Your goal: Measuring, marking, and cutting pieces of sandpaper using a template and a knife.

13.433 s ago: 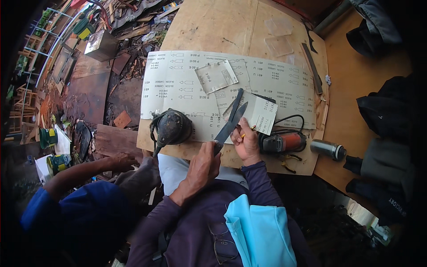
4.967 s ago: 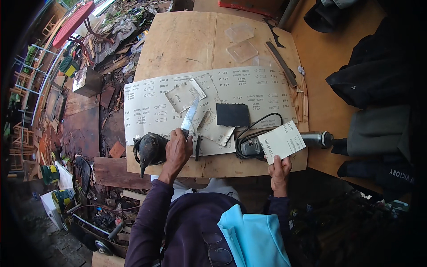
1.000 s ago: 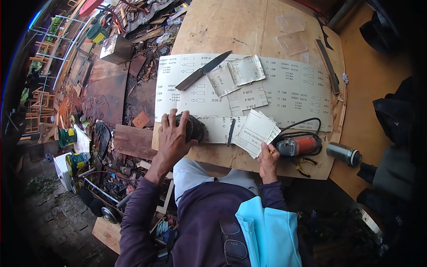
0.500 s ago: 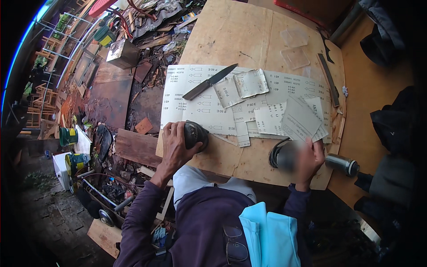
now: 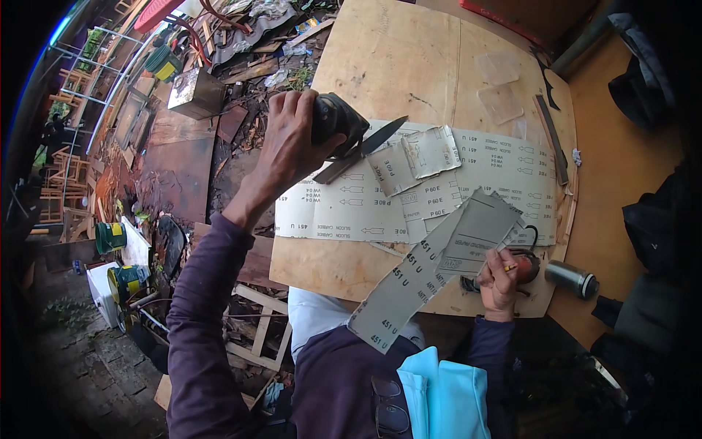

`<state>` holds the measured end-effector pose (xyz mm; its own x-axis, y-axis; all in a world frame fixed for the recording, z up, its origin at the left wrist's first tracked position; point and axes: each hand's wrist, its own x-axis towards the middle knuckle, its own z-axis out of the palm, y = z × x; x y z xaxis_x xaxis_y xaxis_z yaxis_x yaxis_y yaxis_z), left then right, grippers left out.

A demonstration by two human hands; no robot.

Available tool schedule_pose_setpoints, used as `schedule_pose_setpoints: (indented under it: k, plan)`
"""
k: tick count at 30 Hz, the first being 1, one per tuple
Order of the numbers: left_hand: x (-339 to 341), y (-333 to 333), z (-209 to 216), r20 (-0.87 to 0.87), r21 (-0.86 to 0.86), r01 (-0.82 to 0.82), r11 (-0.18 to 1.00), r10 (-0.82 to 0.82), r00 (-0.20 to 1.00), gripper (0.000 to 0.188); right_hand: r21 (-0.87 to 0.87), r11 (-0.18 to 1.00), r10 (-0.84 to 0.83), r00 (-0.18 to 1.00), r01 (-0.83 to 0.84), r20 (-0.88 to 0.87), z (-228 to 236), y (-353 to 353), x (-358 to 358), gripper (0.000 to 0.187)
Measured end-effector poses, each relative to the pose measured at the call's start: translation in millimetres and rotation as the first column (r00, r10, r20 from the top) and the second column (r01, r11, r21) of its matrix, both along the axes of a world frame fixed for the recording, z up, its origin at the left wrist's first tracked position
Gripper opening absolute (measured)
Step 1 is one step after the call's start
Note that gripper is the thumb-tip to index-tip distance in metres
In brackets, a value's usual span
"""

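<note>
My left hand (image 5: 289,139) is raised over the left part of the table, wrapped round a dark, bulky block-shaped thing (image 5: 338,124); its exact kind does not show. Just beneath it a knife (image 5: 384,136) with a dark blade lies on a large sheet of sandpaper (image 5: 322,219). Near the table's front edge my right hand (image 5: 499,285) pinches cut sandpaper pieces (image 5: 409,282), one a long strip slanting down toward my lap. A small yellowish tip shows between its fingers. Folded sandpaper pieces (image 5: 431,152) rest on the big sheet.
Partly behind my right hand is a red power tool (image 5: 526,265) with a black cord. A metal bottle (image 5: 572,279) lies to its right. Clear plastic lids (image 5: 501,102) and a dark flat bar (image 5: 550,139) are on the wooden table (image 5: 387,58). Scrap wood litters the ground at left.
My left hand has lifted the dark block-shaped thing up and away from the table's front edge. My right hand has drawn the sandpaper pieces toward me, and the long strip now hangs leftward.
</note>
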<state>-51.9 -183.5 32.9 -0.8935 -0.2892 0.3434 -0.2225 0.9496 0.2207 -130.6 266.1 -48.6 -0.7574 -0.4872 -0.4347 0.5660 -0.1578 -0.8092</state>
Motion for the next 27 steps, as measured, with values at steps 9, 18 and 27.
schedule_pose_setpoints:
  k: [9,18,27]
  plan:
    - [-141.6,-92.3,-60.3,0.287,-0.184,0.194,0.963,-0.136,0.948,0.072,0.261,0.953,0.175,0.982,-0.151,-0.073,-58.8,-91.0,-1.5,0.016]
    - [-97.8,-38.3,-52.9,-0.186,-0.045,0.170,0.984,-0.176,0.967,0.069,0.460,0.888,0.168,0.920,0.015,-0.354,-72.1,-117.4,-25.4,0.008]
    - [16.1,117.6,-132.6,0.200,0.978,-0.204,0.046,0.087,0.976,0.025,0.186,0.979,0.051,0.986,-0.081,0.159,-46.8,-109.1,-4.6,0.008]
